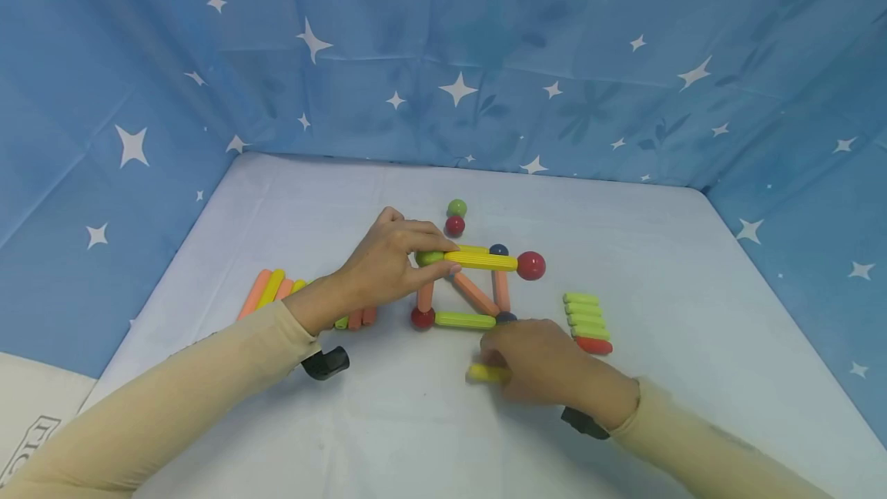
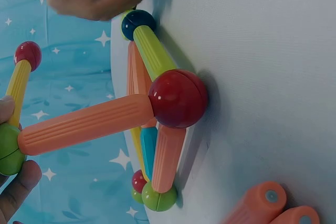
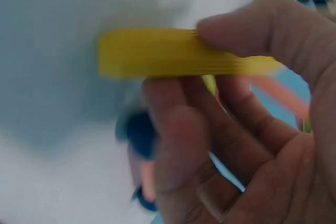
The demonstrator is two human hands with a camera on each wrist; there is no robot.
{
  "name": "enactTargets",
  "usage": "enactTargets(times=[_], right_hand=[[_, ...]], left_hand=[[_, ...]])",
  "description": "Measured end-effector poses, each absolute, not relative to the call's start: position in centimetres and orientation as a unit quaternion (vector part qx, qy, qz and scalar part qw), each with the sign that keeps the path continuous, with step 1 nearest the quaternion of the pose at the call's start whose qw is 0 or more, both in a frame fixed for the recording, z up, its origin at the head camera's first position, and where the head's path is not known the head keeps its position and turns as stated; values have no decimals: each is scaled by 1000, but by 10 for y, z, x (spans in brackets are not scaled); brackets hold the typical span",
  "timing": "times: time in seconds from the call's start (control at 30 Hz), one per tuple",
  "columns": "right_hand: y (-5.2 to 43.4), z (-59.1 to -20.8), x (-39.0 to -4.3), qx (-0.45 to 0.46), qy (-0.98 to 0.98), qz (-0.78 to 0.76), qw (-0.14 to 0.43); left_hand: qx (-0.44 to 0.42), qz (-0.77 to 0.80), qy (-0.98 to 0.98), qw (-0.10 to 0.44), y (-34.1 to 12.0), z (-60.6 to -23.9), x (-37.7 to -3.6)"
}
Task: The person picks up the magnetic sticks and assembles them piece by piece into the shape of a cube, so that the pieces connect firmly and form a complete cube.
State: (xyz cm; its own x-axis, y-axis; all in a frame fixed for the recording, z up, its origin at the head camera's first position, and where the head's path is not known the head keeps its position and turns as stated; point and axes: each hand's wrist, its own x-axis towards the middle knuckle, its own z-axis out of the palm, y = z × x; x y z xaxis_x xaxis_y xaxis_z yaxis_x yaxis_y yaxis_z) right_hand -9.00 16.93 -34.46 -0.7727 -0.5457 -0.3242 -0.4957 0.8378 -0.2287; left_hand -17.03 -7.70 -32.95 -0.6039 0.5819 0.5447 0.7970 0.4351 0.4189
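My left hand (image 1: 391, 259) pinches the green ball (image 2: 9, 148) at a raised corner of a frame of magnetic rods and balls. From that ball a yellow rod (image 1: 481, 261) runs right to a red ball (image 1: 531, 266). An orange rod (image 2: 86, 123) slopes from it to a red corner ball (image 2: 178, 98) on the table. Between thumb and fingers, my right hand (image 1: 537, 360) holds a loose yellow rod (image 3: 149, 53), blurred, just in front of the frame. A green rod (image 1: 464, 320) joins the red corner ball to a dark blue ball (image 1: 507, 317) near that hand.
Several short green rods (image 1: 585, 309) and a red piece (image 1: 593, 346) lie at the right. Orange and yellow rods (image 1: 270, 289) lie at the left, partly behind my left arm. A green ball (image 1: 456, 208) and a red ball (image 1: 455, 226) sit behind the frame.
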Motion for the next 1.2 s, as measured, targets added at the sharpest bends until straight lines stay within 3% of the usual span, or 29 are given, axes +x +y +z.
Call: enactTargets(times=[0.2, 0.4, 0.7, 1.2], right_hand=[[204, -335, -109, -195, 923, -249, 219], [230, -335, -122, -176, 908, -335, 178], [232, -335, -131, -172, 903, -378, 111], [224, -337, -132, -156, 907, -372, 117]], left_hand=[[-416, -334, -829, 165, -77, -330, -171], [-415, -333, -830, 167, -76, -328, -170], [-421, -329, -830, 161, -75, -328, -169], [-433, -360, -814, 144, -77, -333, -166]])
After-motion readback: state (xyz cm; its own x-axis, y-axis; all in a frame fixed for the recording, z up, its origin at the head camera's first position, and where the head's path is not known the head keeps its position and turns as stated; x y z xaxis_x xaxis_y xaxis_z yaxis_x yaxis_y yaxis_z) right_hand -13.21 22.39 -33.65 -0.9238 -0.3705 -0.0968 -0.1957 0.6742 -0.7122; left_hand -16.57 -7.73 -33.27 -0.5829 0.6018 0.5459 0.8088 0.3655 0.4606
